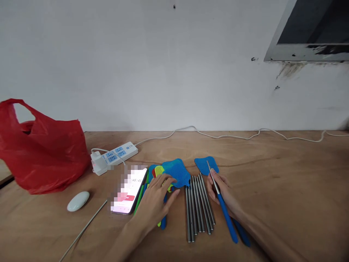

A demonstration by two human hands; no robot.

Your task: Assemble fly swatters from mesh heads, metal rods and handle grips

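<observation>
My left hand (pixel 158 198) lies fingers-down on a pile of fly swatter heads (pixel 171 173), blue on top with yellow and red beneath, gripping the blue one. My right hand (pixel 222 191) pinches a fly swatter rod with a thin metal shaft and a blue handle (pixel 226 216); its tip rests on a separate blue swatter head (pixel 205 165). Between my hands lie several bare metal rods (pixel 199 205), side by side on the wooden table (pixel 286 189). Green and blue handles stick out under my left hand.
A phone (pixel 128 193) with a lit screen lies left of my left hand. Further left are a white mouse (pixel 78 201), a white power strip (pixel 114 156) with its cable along the wall, and a red plastic bag (pixel 40 149).
</observation>
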